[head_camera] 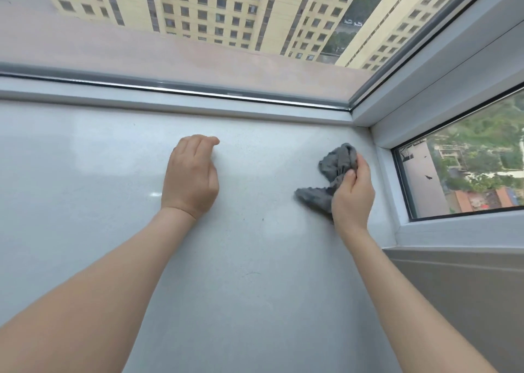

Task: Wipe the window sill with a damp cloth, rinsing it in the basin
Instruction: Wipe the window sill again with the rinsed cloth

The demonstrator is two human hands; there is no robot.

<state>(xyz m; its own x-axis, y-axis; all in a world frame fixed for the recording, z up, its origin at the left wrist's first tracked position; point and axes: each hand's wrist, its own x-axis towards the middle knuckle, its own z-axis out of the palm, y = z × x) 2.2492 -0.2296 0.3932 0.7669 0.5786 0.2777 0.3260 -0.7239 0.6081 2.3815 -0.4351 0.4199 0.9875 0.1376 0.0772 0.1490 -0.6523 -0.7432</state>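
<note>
Window sill (99,174): broad, pale grey, faintly speckled and glossy, filling most of the view and running into the right-hand corner where two windows meet. Front window (226,9): large pane along the far edge of the sill, looking out on tall cream apartment blocks beyond a pinkish outer ledge. Window frame (453,69): white, with a dark seal, running along the far edge of the sill and rising diagonally at the corner. Side window (467,163): smaller pane at the right, showing greenery and red roofs far below. Wall (467,301): plain grey panel beneath the side window. Left hand (191,177): bare forearm reaching in from the lower left, the hand resting on the middle of the sill, fingers curled under and holding nothing. Right hand (353,194): bare forearm from the lower right, hand near the corner, fingers and thumb gripping a bunched cloth. Cloth (336,163): grey, crumpled, held in the right hand, one fold sticking up past the fingers and another spread against the sill to the left of the palm, near the side window frame and well apart from the left hand.
</note>
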